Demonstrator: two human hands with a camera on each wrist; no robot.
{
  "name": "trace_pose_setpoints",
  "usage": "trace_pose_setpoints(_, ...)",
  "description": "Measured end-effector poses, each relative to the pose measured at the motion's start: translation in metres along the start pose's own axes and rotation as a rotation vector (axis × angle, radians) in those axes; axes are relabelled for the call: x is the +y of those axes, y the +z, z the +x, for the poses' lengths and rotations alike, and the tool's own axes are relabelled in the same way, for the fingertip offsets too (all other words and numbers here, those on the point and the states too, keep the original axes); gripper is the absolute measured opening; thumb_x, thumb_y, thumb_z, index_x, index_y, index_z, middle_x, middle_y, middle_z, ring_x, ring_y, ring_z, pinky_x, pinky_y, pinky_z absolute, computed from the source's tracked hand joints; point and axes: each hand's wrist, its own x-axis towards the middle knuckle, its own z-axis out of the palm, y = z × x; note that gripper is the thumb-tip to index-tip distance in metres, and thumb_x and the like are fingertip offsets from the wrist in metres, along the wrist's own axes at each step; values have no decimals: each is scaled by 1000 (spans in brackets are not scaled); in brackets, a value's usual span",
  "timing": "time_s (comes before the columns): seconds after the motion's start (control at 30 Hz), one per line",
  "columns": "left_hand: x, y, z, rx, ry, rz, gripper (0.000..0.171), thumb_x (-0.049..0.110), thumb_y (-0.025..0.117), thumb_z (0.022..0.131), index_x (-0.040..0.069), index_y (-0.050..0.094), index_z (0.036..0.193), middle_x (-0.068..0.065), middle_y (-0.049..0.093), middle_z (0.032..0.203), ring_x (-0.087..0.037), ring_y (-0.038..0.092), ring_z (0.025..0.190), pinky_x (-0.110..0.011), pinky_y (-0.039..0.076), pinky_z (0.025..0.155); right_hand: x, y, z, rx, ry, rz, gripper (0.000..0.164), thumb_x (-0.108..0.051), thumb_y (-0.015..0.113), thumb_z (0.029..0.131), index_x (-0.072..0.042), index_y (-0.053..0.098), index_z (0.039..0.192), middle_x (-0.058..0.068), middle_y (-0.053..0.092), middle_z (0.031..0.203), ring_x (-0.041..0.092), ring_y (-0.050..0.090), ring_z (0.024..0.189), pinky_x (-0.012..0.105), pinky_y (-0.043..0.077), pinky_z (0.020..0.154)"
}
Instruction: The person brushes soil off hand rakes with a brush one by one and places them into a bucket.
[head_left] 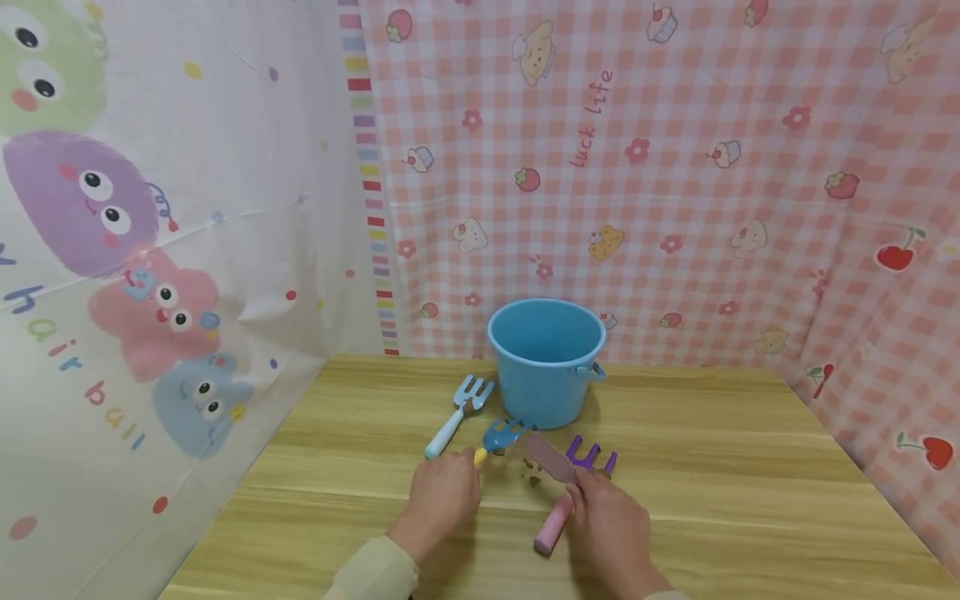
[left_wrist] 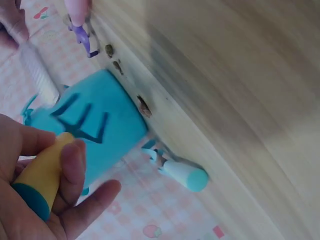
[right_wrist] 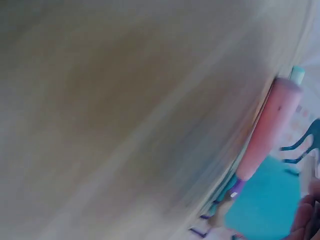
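Observation:
My left hand (head_left: 442, 492) grips the yellow handle (left_wrist: 47, 167) of a small hand rake, whose blue tined head (head_left: 504, 435) is over the table in front of the bucket. My right hand (head_left: 611, 521) holds one end of a flat, ribbed, pinkish-brown strip (head_left: 551, 458); its other end points toward the blue head. What kind of thing the strip is, I cannot tell. Below it lies a purple rake (head_left: 588, 454) with a pink handle (head_left: 553, 525), partly covered by the right hand. Small brown crumbs (head_left: 533, 480) lie between the hands.
A light blue bucket (head_left: 543, 392) stands upright at the back of the wooden table (head_left: 712, 500), its handle hanging at the right. To its left lies a pale blue fork (head_left: 450, 425). Patterned cloths (head_left: 675, 200) hang behind the table and at its sides.

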Motion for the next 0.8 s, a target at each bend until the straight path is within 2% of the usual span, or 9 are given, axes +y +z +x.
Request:
trace_pose_setpoints(0.1, -2, 0, 0, 13, -2, -5, 14, 19, 65, 90, 5, 64, 88, -7, 61, 66, -23, 60, 56, -38, 47, 49, 5, -4, 1, -6, 35, 11, 22, -20, 69, 92, -11, 71, 113, 10, 73, 103, 36, 70, 79, 50, 51, 56)
trace_pose_setpoints(0.27, 0, -1, 1, 16, 41, 52, 19, 21, 67, 89, 5, 68, 99, -6, 62, 70, -21, 61, 57, -34, 46, 45, 1, -4, 3, 43, 15, 46, 22, -21, 69, 93, -9, 71, 111, 9, 72, 92, 32, 69, 73, 48, 50, 55)
trace_pose_setpoints(0.4, 1, 2, 0, 93, 119, 76, 21, 21, 72, 87, 9, 67, 104, -5, 64, 74, -20, 62, 59, -33, 45, 44, -9, -4, 7, 34, -41, 89, 18, -20, 69, 92, -8, 71, 106, 9, 72, 90, 33, 69, 72, 48, 51, 56)
trace_pose_setpoints(0.5, 0, 4, 0, 163, 164, 54, 23, 19, 74, 85, 9, 67, 105, -5, 65, 77, -21, 63, 61, -33, 46, 44, -12, -3, 8, -5, -54, 114, 15, -19, 68, 93, -9, 70, 104, 9, 72, 89, 34, 69, 72, 49, 52, 57)
trace_pose_setpoints(0.57, -1, 5, -1, 184, 173, 44, 25, 19, 74, 86, 9, 67, 108, -5, 66, 80, -21, 64, 62, -33, 46, 44, -10, -3, 8, -13, -33, 122, 18, -19, 68, 94, -8, 70, 107, 11, 72, 89, 35, 69, 73, 50, 52, 58)
trace_pose_setpoints(0.7, -4, 5, -4, 218, 188, 55, 28, 18, 74, 87, 9, 66, 112, -5, 67, 82, -19, 64, 63, -31, 45, 44, 0, -4, 9, -25, 67, 102, 28, -21, 64, 96, -4, 68, 118, 18, 72, 97, 41, 69, 80, 55, 52, 63)
trace_pose_setpoints(0.8, -6, 7, -7, 262, 219, 70, 28, 19, 76, 85, 10, 66, 109, -4, 66, 79, -18, 63, 61, -30, 44, 43, 7, -6, 12, -58, 113, 76, 29, -22, 62, 97, -2, 68, 117, 19, 71, 97, 42, 68, 81, 55, 52, 62)
